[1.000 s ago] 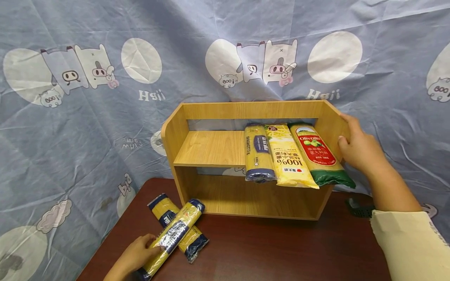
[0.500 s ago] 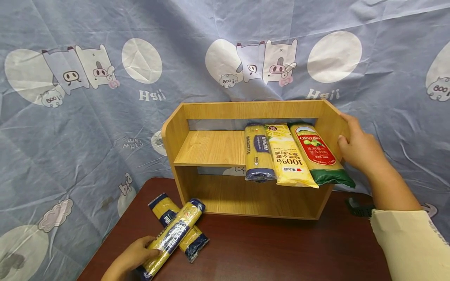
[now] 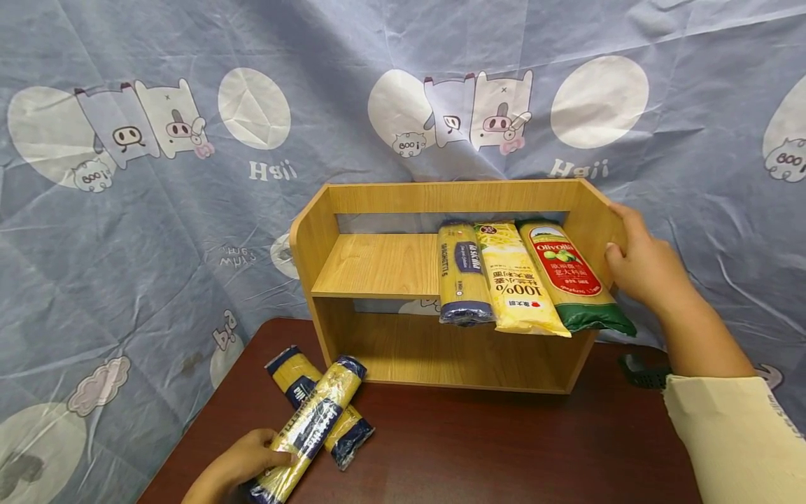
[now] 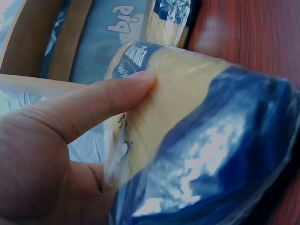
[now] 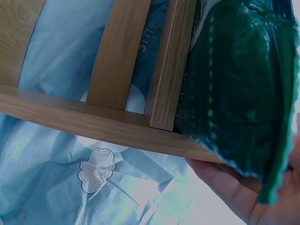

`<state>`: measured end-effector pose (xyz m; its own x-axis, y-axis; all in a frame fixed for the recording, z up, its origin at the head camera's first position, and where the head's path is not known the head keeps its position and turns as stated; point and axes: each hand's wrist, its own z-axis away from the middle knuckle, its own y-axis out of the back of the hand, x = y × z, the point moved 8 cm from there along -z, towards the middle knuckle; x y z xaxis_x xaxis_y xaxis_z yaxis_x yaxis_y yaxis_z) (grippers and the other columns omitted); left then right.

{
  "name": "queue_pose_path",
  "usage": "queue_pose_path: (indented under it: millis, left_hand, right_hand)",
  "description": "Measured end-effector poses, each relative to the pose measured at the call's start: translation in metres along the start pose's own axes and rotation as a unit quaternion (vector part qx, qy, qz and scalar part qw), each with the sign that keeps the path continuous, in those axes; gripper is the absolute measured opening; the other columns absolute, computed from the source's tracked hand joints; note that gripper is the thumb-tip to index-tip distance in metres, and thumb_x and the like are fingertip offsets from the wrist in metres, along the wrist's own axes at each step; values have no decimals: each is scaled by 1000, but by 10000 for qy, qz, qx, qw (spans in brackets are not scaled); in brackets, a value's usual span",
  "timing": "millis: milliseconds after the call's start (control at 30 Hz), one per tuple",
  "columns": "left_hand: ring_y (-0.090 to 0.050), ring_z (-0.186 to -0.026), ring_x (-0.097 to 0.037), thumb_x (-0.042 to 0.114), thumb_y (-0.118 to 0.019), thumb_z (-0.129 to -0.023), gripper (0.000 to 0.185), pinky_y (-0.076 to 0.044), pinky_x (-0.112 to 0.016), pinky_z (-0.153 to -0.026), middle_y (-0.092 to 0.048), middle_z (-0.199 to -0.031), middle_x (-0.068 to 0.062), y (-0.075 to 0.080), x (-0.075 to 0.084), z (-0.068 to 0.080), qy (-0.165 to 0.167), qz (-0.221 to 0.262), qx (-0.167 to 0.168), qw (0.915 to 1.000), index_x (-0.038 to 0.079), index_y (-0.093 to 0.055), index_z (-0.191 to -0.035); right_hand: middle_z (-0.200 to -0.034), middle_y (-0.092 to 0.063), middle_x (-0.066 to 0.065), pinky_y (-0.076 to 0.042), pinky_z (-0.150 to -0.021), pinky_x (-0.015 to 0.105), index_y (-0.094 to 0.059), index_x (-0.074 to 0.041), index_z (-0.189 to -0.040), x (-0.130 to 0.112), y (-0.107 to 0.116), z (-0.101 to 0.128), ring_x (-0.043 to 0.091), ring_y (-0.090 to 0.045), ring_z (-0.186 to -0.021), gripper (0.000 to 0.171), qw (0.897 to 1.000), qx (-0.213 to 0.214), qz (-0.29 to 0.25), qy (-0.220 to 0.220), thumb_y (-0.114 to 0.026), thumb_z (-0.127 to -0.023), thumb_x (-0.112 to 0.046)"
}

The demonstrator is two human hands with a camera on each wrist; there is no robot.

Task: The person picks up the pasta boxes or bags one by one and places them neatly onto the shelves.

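Observation:
My left hand (image 3: 247,462) holds a pack of spaghetti (image 3: 321,413) near its lower end, thumb across the top in the left wrist view. Its blue and yellow wrapper lies slantwise over a second spaghetti pack (image 3: 352,437) on the table. At the right, my right hand (image 3: 648,262) grips the side panel of a two-level wooden shelf (image 3: 378,262), thumb on the inner face. Beside that thumb is a green-ended Olivolia pasta pack (image 3: 569,273). A yellow pasta pack (image 3: 513,280) and a blue-ended spaghetti pack (image 3: 464,273) lie next to it on the upper level.
The shelf stands on a dark red table (image 3: 453,448). Behind it hangs a blue-grey printed cloth (image 3: 340,84). A dark object (image 3: 645,371) lies right of the shelf, partly behind the right forearm.
The spaghetti pack under my left hand has rolled slightly, so its label faces up more. My left hand has shifted a little with it. The right hand keeps its place.

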<state>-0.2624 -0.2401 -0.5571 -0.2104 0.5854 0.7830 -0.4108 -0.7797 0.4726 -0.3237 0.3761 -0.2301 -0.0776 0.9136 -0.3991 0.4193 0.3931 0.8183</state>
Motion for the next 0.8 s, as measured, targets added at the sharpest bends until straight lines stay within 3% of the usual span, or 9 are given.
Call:
queue_pose_path:
  millis: [67, 133, 200, 333, 533, 800]
  left_hand:
    - [-45, -67, -16, 26, -75, -89, 27, -41, -33, -60, -45, -72, 1, -4, 2, 1, -52, 17, -76, 10000, 6, -57, -84]
    - [-52, -73, -17, 26, -74, -90, 27, -47, -35, -63, -56, -79, 0, -6, 4, 1, -24, 5, -106, 9999, 0, -64, -92]
    - [-57, -77, -19, 25, -75, -89, 35, -50, -38, -66, -61, -85, -3, -8, 4, 1, 49, 31, -41, 10000, -6, -66, -102]
    - [-63, -101, -30, 26, -77, -87, 62, -55, -48, -81, -67, -116, -17, -6, 2, 1, 385, 143, 300, 9987, -14, -56, -129]
    - [-59, -119, -46, 26, -78, -87, 73, -54, -54, -87, -59, -133, -30, -7, 1, 2, 459, 358, 346, 9977, -15, -48, -138]
    - [-56, -122, -47, 28, -79, -87, 71, -53, -55, -88, -56, -136, -31, -8, 3, 3, 316, 365, 315, 9983, -13, -48, -136]
  right_hand:
    - [-113, -52, 50, -42, -75, 67, -11, -15, -162, 0, -1, 0, 60, -55, -94, 67, 10000, -12, -2, 0, -41, -102, -18]
    - [-111, -53, 50, -42, -74, 67, -11, -15, -162, 0, -1, -1, 59, -55, -92, 67, 10000, -20, -5, -1, -41, -102, -18]
    - [-111, -53, 49, -42, -74, 66, -11, -15, -163, 0, -1, -1, 59, -55, -91, 67, 10000, -44, -5, -12, -41, -102, -19]
    - [-110, -53, 49, -42, -73, 65, -12, -15, -162, 0, 0, -1, 56, -54, -89, 66, 10000, -56, -1, -30, -40, -103, -19]
    - [-112, -52, 49, -42, -73, 66, -11, -15, -163, 0, 0, 0, 58, -54, -91, 67, 10000, -76, -38, -40, -40, -102, -18]
    - [-116, -51, 49, -42, -75, 67, -10, -18, -163, 1, -1, 0, 60, -54, -95, 68, 9999, -95, -81, -39, -40, -102, -20]
